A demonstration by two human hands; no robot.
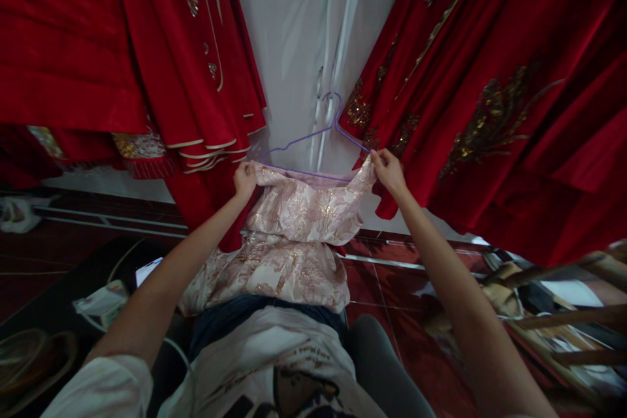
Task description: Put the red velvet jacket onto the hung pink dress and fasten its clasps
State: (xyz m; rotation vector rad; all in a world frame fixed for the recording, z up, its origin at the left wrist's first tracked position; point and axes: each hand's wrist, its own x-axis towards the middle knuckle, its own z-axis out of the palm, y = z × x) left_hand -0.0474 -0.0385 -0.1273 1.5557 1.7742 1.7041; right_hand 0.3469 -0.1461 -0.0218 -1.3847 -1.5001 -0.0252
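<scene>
Though seemingly on slim purple wire hanger, unhung: pink-gold brocade garment, pinched between fingers of left hand, right hand.

The brocade dress is pale pink with a shiny gold floral pattern; the clothes hanger is purple. Far left, red garments show cream edging (and a gold-and-silver band); the right-hand red garments bear gold plume-like motifs. The near T-shirt is white with dark lettering.
</scene>
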